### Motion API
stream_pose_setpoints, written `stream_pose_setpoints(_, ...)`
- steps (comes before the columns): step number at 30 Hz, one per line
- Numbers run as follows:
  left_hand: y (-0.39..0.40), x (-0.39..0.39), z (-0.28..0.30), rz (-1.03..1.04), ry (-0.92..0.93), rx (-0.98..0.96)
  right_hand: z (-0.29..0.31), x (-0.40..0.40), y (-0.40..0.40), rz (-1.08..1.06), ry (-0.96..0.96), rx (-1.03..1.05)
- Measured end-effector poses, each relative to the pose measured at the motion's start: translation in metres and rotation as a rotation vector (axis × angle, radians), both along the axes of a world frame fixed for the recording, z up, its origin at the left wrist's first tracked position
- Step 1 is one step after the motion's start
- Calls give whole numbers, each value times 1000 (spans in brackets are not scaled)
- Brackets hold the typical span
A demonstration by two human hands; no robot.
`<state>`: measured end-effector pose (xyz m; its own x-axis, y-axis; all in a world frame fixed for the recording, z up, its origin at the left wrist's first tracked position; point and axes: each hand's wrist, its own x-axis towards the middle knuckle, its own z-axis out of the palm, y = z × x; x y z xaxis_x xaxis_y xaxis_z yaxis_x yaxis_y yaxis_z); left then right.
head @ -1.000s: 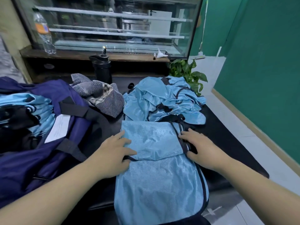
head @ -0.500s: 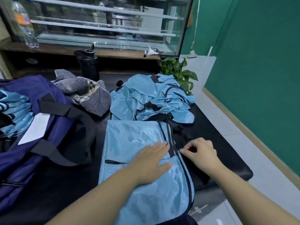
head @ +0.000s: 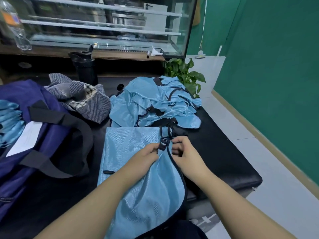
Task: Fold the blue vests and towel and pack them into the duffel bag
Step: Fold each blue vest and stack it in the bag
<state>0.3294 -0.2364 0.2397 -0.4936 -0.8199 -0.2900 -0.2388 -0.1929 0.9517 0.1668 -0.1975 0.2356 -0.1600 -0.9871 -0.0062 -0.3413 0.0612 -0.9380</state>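
Green wall [head: 276,75] at right, glass display case [head: 103,23] far. We work on a black padded bench [head: 224,161]. Navy duffel bag [head: 22,135] sits left, towel [head: 82,100] beyond it, unfolded vests [head: 155,104] far. Folded vest [head: 134,152] near centre; left hand [head: 146,157] and right hand [head: 186,152] each pinch its black trim.

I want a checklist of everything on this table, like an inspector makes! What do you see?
Surface: black padded table, mostly covered.
Job's things: flat blue vest in front; pile of vests behind it; striped towel, unfolded; duffel bag open, folded vests inside.
Clutter: black bottle, clear bottle.
Grippers: left hand and right hand pinch the vest's black straps.
Cables: nothing seen.
Surroundings: glass display case, plant, green wall.
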Motion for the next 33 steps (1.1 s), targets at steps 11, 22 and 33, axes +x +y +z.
stream_pose_setpoints(11, -1, -2, 0, 11, -85, -51, 2, -3, -6, -13, 323, 55)
stream_pose_setpoints(22, 1, -1, -1, -57, -81, -118, -11, -7, -4, -84, 485, 79)
stream_pose_setpoints(33, -1, 4, -5, -136, -114, -203, -3, -46, 12, -271, 681, 8)
